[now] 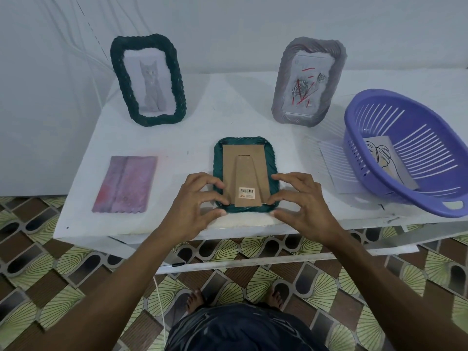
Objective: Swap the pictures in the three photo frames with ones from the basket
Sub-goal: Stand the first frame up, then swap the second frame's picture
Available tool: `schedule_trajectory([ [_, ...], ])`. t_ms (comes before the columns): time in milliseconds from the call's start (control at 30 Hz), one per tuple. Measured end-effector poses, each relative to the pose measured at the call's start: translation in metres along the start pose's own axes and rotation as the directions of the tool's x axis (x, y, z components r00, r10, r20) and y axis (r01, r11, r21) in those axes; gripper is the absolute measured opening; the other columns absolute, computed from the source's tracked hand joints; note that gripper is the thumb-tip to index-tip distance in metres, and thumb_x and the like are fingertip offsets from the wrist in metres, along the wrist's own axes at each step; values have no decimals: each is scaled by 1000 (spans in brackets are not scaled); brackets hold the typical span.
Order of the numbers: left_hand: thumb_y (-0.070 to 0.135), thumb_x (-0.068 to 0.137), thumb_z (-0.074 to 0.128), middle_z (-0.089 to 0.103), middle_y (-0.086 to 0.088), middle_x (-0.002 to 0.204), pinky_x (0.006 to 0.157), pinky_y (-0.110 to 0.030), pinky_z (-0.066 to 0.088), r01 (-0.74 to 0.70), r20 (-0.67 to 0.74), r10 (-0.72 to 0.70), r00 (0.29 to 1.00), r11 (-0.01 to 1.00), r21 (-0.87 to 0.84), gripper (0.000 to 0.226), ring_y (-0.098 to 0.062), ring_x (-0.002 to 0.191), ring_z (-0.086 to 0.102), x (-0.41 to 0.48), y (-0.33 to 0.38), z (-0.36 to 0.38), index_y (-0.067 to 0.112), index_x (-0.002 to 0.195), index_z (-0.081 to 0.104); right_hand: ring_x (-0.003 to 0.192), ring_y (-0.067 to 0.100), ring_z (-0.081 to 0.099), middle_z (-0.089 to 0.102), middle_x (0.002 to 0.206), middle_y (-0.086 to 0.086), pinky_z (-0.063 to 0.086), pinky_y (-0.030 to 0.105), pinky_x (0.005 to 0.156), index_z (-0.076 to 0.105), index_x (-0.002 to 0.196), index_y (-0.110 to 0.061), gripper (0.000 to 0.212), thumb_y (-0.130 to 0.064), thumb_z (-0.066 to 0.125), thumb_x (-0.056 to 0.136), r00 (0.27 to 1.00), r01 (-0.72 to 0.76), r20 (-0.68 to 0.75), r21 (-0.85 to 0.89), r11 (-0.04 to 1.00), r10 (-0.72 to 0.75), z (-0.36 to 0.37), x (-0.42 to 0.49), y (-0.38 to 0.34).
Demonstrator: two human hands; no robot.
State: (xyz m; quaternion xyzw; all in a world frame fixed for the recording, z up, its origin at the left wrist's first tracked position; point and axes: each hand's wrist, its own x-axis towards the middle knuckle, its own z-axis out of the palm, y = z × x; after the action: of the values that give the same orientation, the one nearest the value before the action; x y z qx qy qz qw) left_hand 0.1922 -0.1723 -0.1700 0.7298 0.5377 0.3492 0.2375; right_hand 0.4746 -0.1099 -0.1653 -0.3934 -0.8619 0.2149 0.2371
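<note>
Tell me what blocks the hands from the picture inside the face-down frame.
The cardboard backing board, with its folded stand, covers the back of the face-down green frame, so the picture is hidden beneath it. The fingers of the left hand and right hand sit at the board's lower corners; nothing else intervenes.

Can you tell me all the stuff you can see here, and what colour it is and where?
Standing frame with cat picture: one, dark green, back left of the table.
Standing frame with rose drawing: one, grey, back right.
Face-down frame: one, green with brown cardboard back, front centre.
Loose picture: one, pink-purple, lying front left.
Basket: one, purple, right side, tilted.
Leaf drawing: one, grey sheet, inside the basket.
Table: one, white.
Floor: patterned tiles, green and brown.
Left hand, right hand: fingertips on the face-down frame's near corners.
</note>
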Motion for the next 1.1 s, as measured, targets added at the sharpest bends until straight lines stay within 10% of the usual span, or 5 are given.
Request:
schedule_trajectory([
  [233,34,82,59,48,13,122,105,-30,31,138,-86,-139,987,990,-11,42,-9,120,38,31,25,-4,30,123,58,120,10,48,61,123,-13,37,30,102,68,107,-28,27,-19,64,82,989,-95,-86,271,958,123,-9,18,-7],
  [533,73,74,45,31,-2,139,100,-45,26,289,-92,-286,954,785,548,72,-29,126,29,75,41,47,30,131,41,113,12,48,54,120,-4,36,24,98,68,101,-21,18,-12,61,87,964,-205,-136,179,962,230,4,67,17],
  [800,59,76,51,33,-4,147,109,-54,18,287,-267,-172,948,826,485,65,-25,132,36,65,42,51,27,132,43,103,8,49,63,109,-12,35,13,85,66,111,-23,22,-18,60,90,961,-193,-173,143,971,217,7,65,19],
  [1100,53,75,59,31,5,148,91,-36,48,284,-394,-191,899,939,195,67,-17,127,43,61,52,18,26,135,47,101,8,48,62,105,-16,35,19,82,68,110,-24,23,-22,67,87,960,-197,-182,89,976,211,8,67,19],
])
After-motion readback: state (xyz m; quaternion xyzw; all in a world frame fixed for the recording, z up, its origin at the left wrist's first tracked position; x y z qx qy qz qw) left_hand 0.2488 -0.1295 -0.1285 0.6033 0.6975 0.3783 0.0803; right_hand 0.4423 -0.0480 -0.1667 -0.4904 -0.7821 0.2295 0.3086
